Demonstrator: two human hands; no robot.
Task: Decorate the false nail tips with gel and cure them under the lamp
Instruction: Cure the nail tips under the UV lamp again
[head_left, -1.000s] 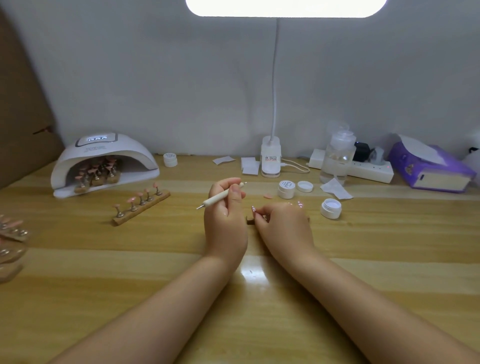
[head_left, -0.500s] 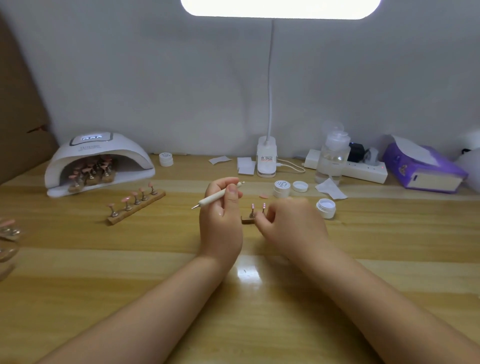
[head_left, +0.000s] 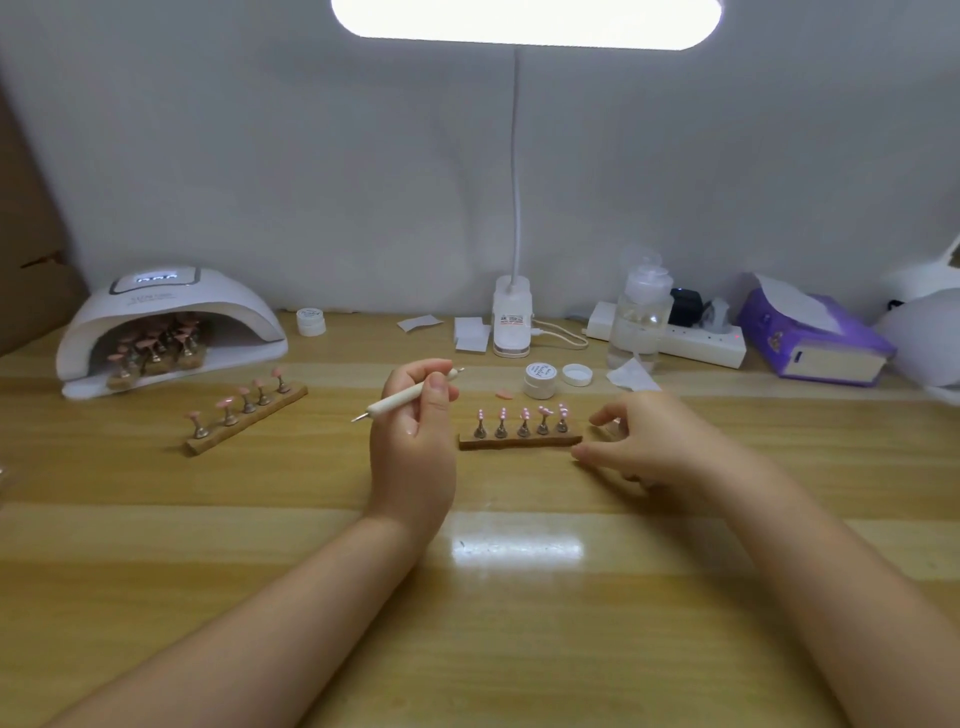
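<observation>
While the curing lamp (head_left: 171, 322) stood far left, the left hand (head_left: 415, 431) gripped a dotting pen (head_left: 405, 397), and the right hand (head_left: 649, 441), fingers loosely spread and empty, hovered beside the dotted nail-tip stand (head_left: 519, 441) on the tabletop (head_left: 493, 597), apparently ready to be carried lampward.

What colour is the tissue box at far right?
Purple, with a white tissue sticking out; the tissue box shows in the head view.

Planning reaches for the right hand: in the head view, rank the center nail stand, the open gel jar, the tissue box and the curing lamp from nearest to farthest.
1. Center nail stand, just left of the right hand.
2. Open gel jar, behind it, toward the wall.
3. Tissue box, far right.
4. Curing lamp, far left.
</observation>
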